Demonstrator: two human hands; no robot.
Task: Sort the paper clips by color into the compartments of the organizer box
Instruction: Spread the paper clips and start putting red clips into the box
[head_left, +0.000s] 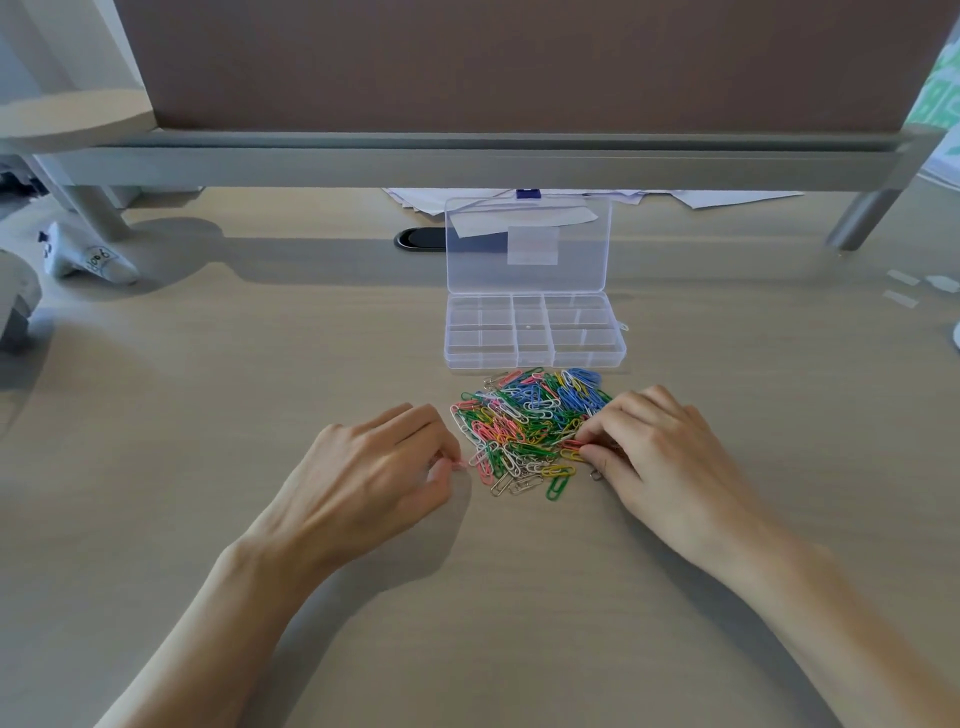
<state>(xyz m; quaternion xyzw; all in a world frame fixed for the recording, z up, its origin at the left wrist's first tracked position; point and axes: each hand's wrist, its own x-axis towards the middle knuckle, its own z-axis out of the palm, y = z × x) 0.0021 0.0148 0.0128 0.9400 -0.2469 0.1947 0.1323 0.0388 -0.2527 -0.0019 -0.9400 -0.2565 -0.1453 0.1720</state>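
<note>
Picking clips out of the heap is my step now, and I want to do it neatly. My left hand (374, 467) sits at the left edge of the pile of paper clips (530, 415). Its fingers (415, 421) are curled tight and pinch a pink clip (460, 464) by one end. My right hand (660, 452) is at the right edge of the pile with its fingers curled too. It looks to pinch a red clip (571, 444), though other clips lie right against it. The pile rests on the surface (260, 364) just in front of the organizer box (535, 364). The box lid (527, 260) stands open, and I see no clips in its compartments, so I judge the sorting has hardly begun.

To do it well, I should lift each clip slowly and straight up. Clips hook onto each other, so a quick tug could drag wrong colors along. A little shake should free a hanger-on. Then I should choose one compartment for pink and another for red, and use the same ones each time. The walls look low, so I should drop each clip from close above, or it may bounce next door. Working from the edges should stop the pile from spreading.
</note>
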